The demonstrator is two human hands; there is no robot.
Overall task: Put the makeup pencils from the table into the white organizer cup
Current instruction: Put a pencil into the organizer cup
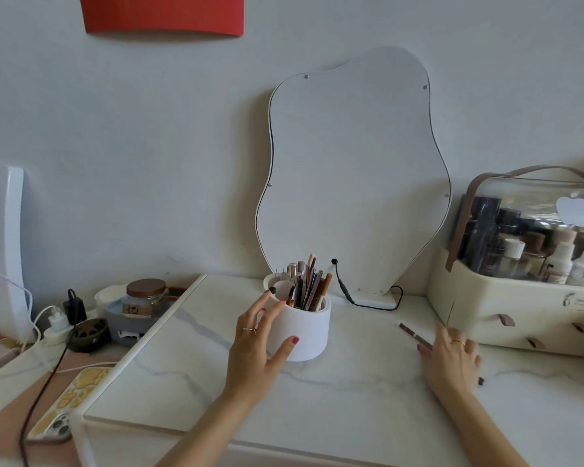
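Observation:
The white organizer cup (305,328) stands mid-table, with several pencils and brushes (309,284) upright in it. My left hand (258,342) rests against the cup's left side, fingers spread, thumb on its front wall. A brown makeup pencil (410,332) lies on the table to the right. My right hand (450,357) lies over the pencil's near end, fingers extended along it; a firm grip cannot be made out. A dark tip (481,381) shows at the hand's right edge.
A wavy-edged mirror (351,170) leans on the wall behind the cup, its black cable (368,303) trailing on the marble table (216,372). A cream cosmetics case (506,315) stands at right. Jars, chargers and a phone (68,402) lie at left.

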